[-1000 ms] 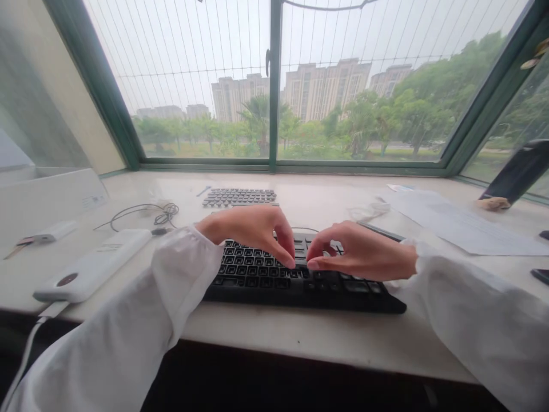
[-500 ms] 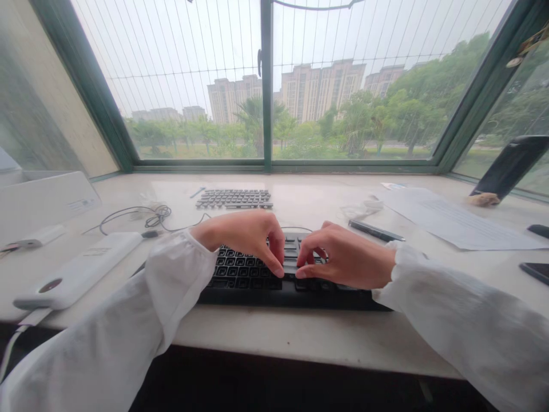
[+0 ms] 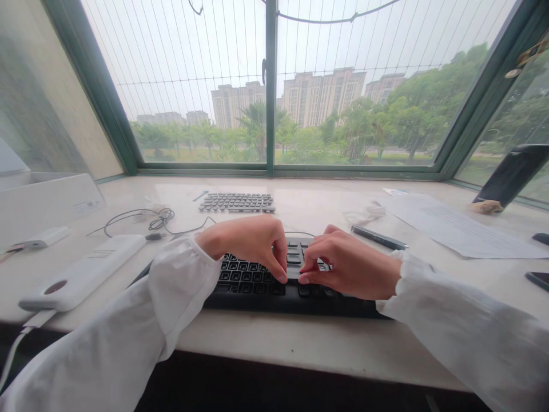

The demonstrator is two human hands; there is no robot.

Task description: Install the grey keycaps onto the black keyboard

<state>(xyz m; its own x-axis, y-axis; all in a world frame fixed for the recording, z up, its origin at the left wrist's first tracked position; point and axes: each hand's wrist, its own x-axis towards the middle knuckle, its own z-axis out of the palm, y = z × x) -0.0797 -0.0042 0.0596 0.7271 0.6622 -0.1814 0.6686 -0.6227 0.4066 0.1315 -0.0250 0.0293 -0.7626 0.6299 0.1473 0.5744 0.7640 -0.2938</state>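
Note:
A black keyboard (image 3: 242,276) lies in front of me, its left part showing square sockets without keycaps. Over its middle, my left hand (image 3: 253,241) curls down with thumb and forefinger pinched at the strip beside the arrow-key area. My right hand (image 3: 349,264) is close by on the right, its thumb and forefinger also closed together low over the keyboard. Whatever sits between either set of fingertips is too small or hidden to make out. Behind the keyboard, loose keycaps (image 3: 238,202) are laid out in rows on the sill.
On the left are a white power bank (image 3: 86,272), a coiled black cable (image 3: 160,219) and a white box (image 3: 47,197). A pen (image 3: 380,237), printed paper (image 3: 450,226) and a propped-up phone (image 3: 512,174) are on the right. The window (image 3: 269,114) borders the back.
The view has tilted slightly, so everything sits a little lower and further right. The right thumb and forefinger look drawn closer together; both hands stay over the same part of the keyboard.

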